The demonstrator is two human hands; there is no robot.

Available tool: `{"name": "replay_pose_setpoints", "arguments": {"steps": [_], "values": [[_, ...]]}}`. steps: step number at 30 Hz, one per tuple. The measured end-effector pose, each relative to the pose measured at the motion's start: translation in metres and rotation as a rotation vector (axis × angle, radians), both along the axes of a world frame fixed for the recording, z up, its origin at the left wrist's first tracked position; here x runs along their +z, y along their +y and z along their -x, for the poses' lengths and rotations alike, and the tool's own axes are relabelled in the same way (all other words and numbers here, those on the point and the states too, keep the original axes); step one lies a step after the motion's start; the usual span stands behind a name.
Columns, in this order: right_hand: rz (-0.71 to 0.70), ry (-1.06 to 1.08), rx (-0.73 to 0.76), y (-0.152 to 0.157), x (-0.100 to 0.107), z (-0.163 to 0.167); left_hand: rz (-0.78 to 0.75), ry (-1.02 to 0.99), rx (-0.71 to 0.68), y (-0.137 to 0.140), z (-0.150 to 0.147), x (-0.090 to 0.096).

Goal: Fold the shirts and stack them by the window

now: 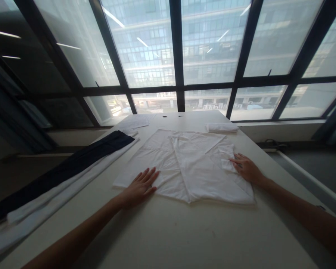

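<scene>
A white cloth garment lies spread on the table, with creases and an overlapping layer whose edge runs down its middle. Whether it is a shirt or trousers I cannot tell. My left hand rests flat on its near left part, palm down and fingers apart. At the garment's right edge, my right hand touches the fabric with its fingers stretched out. Neither hand appears to grip the cloth.
Dark trousers and long white garments lie along the table's left edge. A folded white cloth sits at the far right, papers at the far left. Beyond the white table stand large windows.
</scene>
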State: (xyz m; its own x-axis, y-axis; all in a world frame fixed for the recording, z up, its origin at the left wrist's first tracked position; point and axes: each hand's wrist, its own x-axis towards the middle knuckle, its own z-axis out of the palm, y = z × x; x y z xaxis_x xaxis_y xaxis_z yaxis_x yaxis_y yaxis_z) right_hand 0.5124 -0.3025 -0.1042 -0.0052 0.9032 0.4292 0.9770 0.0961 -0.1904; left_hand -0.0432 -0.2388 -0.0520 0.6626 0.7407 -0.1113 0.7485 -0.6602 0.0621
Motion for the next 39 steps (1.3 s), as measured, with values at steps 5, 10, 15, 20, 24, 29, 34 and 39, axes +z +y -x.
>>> {"name": "replay_pose_setpoints", "arguments": {"steps": [5, 10, 15, 20, 24, 29, 34, 39], "values": [[0.008, -0.025, 0.062, 0.011, 0.006, -0.008, 0.029, 0.006, 0.079, -0.024, -0.007, -0.003], [-0.015, -0.043, 0.124, 0.022, 0.013, -0.017, 0.033, 0.008, 0.100, -0.047, -0.006, -0.008], [-0.075, -0.010, 0.187, 0.013, 0.023, -0.020, 0.006, -0.025, -0.065, -0.050, 0.016, 0.003], [0.148, 0.001, 0.282, -0.003, 0.026, 0.004, 0.023, -0.035, -0.072, -0.036, 0.029, 0.028], [0.318, 0.022, 0.301, -0.006, 0.025, 0.022, 0.073, -0.117, -0.065, -0.013, 0.020, 0.046], [0.311, 0.108, 0.314, -0.020, 0.026, 0.021, 0.065, -0.213, -0.152, 0.015, 0.006, 0.037], [0.316, 0.182, 0.325, -0.041, 0.020, 0.022, -0.028, -0.149, -0.287, 0.028, 0.004, 0.007], [0.192, 0.462, 0.251, -0.035, 0.027, 0.016, -0.080, -0.126, -0.297, 0.033, 0.006, -0.006]]}}
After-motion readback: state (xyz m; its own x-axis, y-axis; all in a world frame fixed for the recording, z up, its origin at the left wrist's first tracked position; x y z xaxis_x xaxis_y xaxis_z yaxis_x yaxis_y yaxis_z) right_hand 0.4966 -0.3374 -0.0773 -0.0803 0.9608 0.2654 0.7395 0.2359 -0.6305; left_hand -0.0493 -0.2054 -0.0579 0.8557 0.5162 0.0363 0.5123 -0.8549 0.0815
